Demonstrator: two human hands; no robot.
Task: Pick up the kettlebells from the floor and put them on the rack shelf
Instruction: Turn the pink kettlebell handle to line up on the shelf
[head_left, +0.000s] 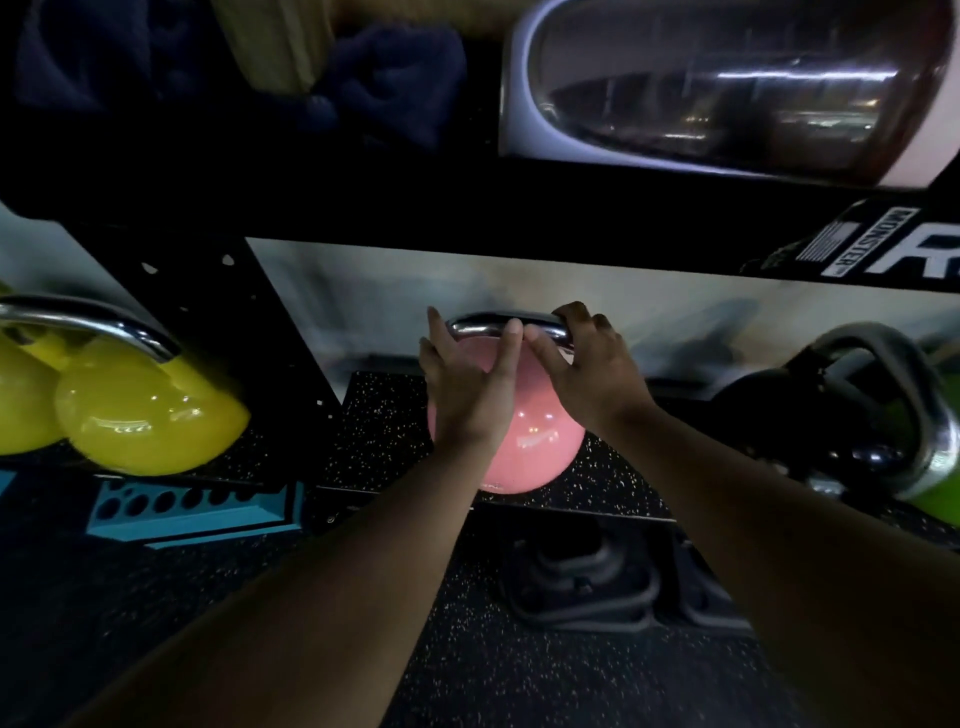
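A pink kettlebell (535, 441) with a chrome handle stands on the low speckled rack shelf (379, 415) in the middle. My right hand (587, 374) curls its fingers over the right end of the handle. My left hand (467, 379) lies flat against the front of the handle and ball, fingers straight and apart. A yellow kettlebell (145, 421) rests on the shelf at the left. At the right stand a black kettlebell (810, 415) and a green one (930, 499). On the upper shelf a large pale kettlebell (524, 104) lies on its side.
The black rack beam (467, 208) crosses just above my hands. A rack upright (249, 322) stands left of the pink kettlebell. A blue perforated bracket (192, 509) lies at the lower left. A black rack foot (582, 577) sits on the speckled floor below.
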